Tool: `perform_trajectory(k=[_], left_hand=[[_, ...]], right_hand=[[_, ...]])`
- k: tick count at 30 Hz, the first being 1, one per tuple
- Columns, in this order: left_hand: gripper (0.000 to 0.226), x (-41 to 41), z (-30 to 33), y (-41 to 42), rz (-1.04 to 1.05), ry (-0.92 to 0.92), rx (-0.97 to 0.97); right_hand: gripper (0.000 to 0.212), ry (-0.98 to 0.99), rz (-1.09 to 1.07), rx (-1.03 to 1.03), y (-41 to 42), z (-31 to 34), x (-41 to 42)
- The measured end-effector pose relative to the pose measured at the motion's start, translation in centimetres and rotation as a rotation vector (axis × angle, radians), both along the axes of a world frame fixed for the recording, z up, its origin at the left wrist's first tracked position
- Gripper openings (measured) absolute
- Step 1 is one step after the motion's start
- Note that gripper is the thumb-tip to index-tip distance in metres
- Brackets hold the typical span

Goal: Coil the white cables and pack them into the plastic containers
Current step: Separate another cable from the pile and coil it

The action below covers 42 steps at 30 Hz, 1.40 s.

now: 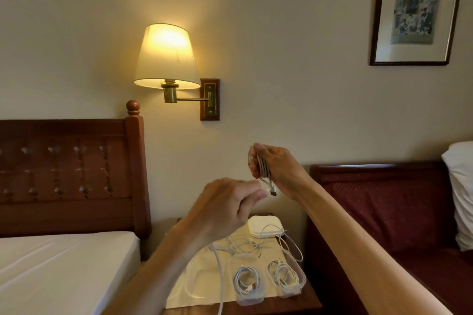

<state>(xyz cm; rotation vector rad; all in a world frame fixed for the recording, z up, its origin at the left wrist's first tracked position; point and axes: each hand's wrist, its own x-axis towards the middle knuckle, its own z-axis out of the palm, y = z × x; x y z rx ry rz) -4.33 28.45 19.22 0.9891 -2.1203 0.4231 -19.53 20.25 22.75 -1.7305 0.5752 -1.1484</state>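
My right hand [275, 166] is raised in front of the wall and grips a bundle of white cable loops [265, 170]. My left hand [227, 206] pinches the same cable near its plug [273, 191], and a loose strand [220, 273] hangs from it down past the nightstand. On the nightstand, two clear plastic containers [249, 300] [302, 280] each hold a coiled white cable. Loose white cables [245, 244] lie tangled behind them.
A wooden nightstand [294, 305] with a pale mat stands between a bed [58, 263] on the left and a dark red sofa [389, 212] on the right. Stacked white lids [266, 226] sit at its back. A lit wall lamp [167, 59] hangs above.
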Motion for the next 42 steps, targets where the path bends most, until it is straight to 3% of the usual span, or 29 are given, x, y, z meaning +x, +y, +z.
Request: perform_trajectory(k=[4,8,13,19,26,29,32,34,37,42], left_hand=[[0.011,1.4,2.8,-0.7,0.052,0.016,-0.196],[0.022,2.8,3.8,-3.0,0.146,0.067,-0.244],[0.035,3.3,3.3,-5.8,0.072,0.230,-0.114],[0.038,4.0,-0.8,-7.8,-0.092,0.471,0.057],[0.039,9.3,-7.8,-9.7,0.043,0.546,0.181],[0.038,9.9,-9.6,-10.1,0.226,0.535,0.319],[0.035,7.3,-8.5,-8.2,0.195,0.140,0.538],[0.048,4.7,-6.4,-6.1,0.064,-0.069,0.587],[0.053,2.7,-3.1,-3.3,-0.098,-0.049,0.481],[0.045,3.6,0.4,-3.1,-0.113,0.099,0.108]], right_hand=[[0.049,0.121,-0.012,-0.099,1.3,-0.8,0.3],[0.043,0.023,0.025,-0.052,1.8,-1.0,0.5],[0.045,0.000,0.123,0.070,2.0,0.0,0.5],[0.041,-0.259,0.348,0.369,1.7,0.1,0.8],[0.039,-0.425,0.395,0.460,1.0,0.8,-0.2],[0.039,-0.415,0.344,0.423,1.1,1.3,0.1],[0.041,-0.338,0.215,0.291,0.6,0.9,0.9],[0.040,-0.234,0.053,0.114,0.1,0.2,1.3],[0.037,-0.029,-0.180,-0.103,-0.1,-0.9,1.5],[0.038,0.172,-0.236,-0.256,0.6,-1.9,1.7]])
